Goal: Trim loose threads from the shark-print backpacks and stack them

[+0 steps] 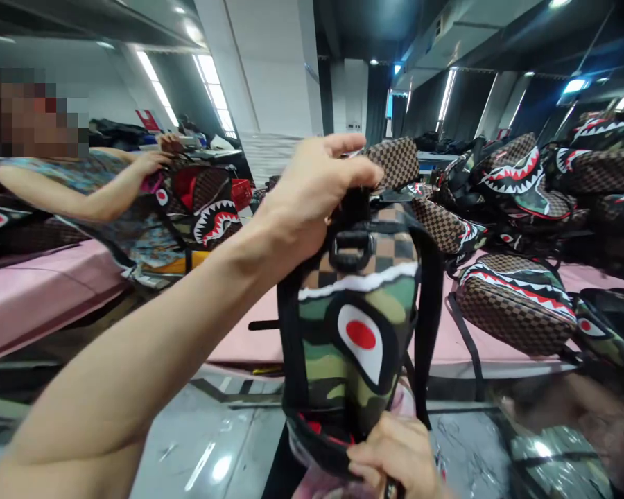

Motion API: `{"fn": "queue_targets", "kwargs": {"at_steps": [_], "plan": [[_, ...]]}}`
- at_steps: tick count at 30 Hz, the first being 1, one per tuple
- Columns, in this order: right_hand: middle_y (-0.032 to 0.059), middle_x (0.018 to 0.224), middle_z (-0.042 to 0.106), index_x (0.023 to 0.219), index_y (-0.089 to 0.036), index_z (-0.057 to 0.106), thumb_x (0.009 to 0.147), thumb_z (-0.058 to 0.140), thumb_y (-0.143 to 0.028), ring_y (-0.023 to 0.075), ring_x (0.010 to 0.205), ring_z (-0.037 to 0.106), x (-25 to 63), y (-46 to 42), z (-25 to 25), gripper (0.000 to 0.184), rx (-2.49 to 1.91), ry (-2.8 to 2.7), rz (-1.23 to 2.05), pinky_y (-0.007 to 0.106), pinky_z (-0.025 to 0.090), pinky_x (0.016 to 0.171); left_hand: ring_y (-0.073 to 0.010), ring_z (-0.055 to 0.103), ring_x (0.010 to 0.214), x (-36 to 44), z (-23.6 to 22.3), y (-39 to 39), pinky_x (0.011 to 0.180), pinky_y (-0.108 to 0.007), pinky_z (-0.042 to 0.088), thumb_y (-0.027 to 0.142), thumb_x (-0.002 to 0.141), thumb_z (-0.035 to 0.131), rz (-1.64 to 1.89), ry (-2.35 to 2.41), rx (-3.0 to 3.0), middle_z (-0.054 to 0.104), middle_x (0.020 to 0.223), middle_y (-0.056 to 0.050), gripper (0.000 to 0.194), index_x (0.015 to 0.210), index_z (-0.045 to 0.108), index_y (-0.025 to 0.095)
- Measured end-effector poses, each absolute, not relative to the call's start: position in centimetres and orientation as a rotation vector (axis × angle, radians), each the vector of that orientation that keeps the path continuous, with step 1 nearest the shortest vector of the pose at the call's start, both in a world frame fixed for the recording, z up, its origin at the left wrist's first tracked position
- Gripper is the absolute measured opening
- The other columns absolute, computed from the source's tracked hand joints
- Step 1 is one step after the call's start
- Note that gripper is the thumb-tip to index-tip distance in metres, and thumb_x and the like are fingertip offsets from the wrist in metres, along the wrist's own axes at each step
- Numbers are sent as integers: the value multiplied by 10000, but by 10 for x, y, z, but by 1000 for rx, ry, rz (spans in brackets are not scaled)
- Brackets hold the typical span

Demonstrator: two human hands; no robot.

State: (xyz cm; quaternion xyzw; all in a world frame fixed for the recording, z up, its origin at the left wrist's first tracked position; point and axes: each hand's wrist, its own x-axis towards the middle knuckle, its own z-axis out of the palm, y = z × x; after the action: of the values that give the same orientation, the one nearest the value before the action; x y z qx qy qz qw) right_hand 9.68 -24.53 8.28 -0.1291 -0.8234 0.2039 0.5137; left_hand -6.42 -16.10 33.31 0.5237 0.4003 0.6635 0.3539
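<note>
Far L, co-worker (119,190) is handling a 2nd bag (213,190). Ctr: L hand (317,177) is gripping the camo bag (361,336) up top, fingers curling in — exact hold partly hidden. Camo bag's hanging btwn both hands, in front of pink table (260,346). R hand (395,457) is pinching its bottom edge — fingers closing on it. Far R, more bags (514,305) are sitting piled on table.

A broad white pillar (270,76) stands behind a pink-topped table (242,344).

Dim ceiling (83,21), bright windows (213,89), shiny floor (239,416) (white glare), lower right blurred
</note>
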Motion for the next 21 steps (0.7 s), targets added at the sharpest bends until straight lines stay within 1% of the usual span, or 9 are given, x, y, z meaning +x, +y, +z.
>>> {"fn": "queue_targets", "kwargs": {"at_steps": [1, 3, 5, 8, 10, 12, 14, 17, 21], "plan": [[-11, 604, 591, 851, -193, 622, 833, 545, -191, 94, 488, 537, 92, -240, 79, 79, -309, -1993, 493, 204, 400, 461, -36, 494, 477, -59, 339, -176, 555, -180, 446, 4, 696, 541, 1720, 1004, 1388, 548, 598, 48, 411, 1100, 533, 77], [11, 645, 639, 803, -189, 631, 853, 488, -188, 106, 532, 593, 87, -228, 68, 151, -387, -2028, 568, 195, 443, 480, -55, 528, 484, -54, 327, -195, 547, -183, 460, 56, 699, 576, 1665, 953, 1426, 564, 608, 49, 470, 1160, 507, 117], [30, 685, 668, 774, -183, 640, 857, 469, -180, 121, 582, 634, 92, -215, 61, 190, -465, -2035, 640, 187, 481, 504, -111, 600, 572, -58, 297, -198, 567, -202, 487, 145, 661, 680, 1569, 875, 1380, 609, 670, 27, 615, 1233, 456, 169], [40, 727, 689, 832, -192, 653, 830, 526, -137, 144, 646, 661, 118, -196, 75, 139, -520, -1981, 537, 195, 520, 565, -125, 616, 600, -69, 255, -182, 572, -202, 491, 272, 674, 725, 1541, 835, 1230, 630, 684, 17, 705, 1288, 390, 184], [51, 777, 694, 878, -202, 649, 815, 555, -112, 166, 710, 667, 138, -184, 102, 145, -561, -1884, 363, 221, 535, 625, -127, 622, 619, -72, 244, -171, 597, -218, 502, 303, 689, 721, 1528, 784, 1186, 651, 735, -5, 615, 1225, 448, 172], [61, 832, 680, 920, -203, 636, 813, 566, -117, 172, 758, 657, 149, -173, 136, 154, -597, -1805, 225, 240, 534, 665, -131, 628, 638, -69, 245, -165, 625, -236, 512, 304, 701, 715, 1487, 737, 1182, 664, 778, -27, 458, 1090, 525, 153], [67, 863, 653, 992, -195, 620, 816, 576, -153, 164, 759, 638, 146, -166, 166, 187, -618, -1811, 147, 242, 526, 650, -129, 624, 625, -64, 250, -161, 623, -242, 513, 306, 710, 708, 1469, 715, 1183, 664, 763, -27, 343, 970, 553, 143], [73, 857, 618, 1038, -174, 592, 807, 588, -228, 159, 726, 612, 123, -165, 193, 236, -628, -1888, 9, 239, 501, 593, -132, 622, 627, -56, 253, -158, 617, -244, 509, 311, 704, 710, 1510, 712, 1161, 661, 752, -15, 310, 919, 557, 149], [83, 801, 603, 932, -154, 598, 735, 612, -260, 167, 646, 586, 92, -168, 204, 224, -819, -1947, -313, 237, 423, 517, -109, 605, 652, -51, 252, -150, 651, -219, 485, 311, 680, 726, 1539, 715, 1127, 653, 758, 4, 315, 902, 564, 157]]}}
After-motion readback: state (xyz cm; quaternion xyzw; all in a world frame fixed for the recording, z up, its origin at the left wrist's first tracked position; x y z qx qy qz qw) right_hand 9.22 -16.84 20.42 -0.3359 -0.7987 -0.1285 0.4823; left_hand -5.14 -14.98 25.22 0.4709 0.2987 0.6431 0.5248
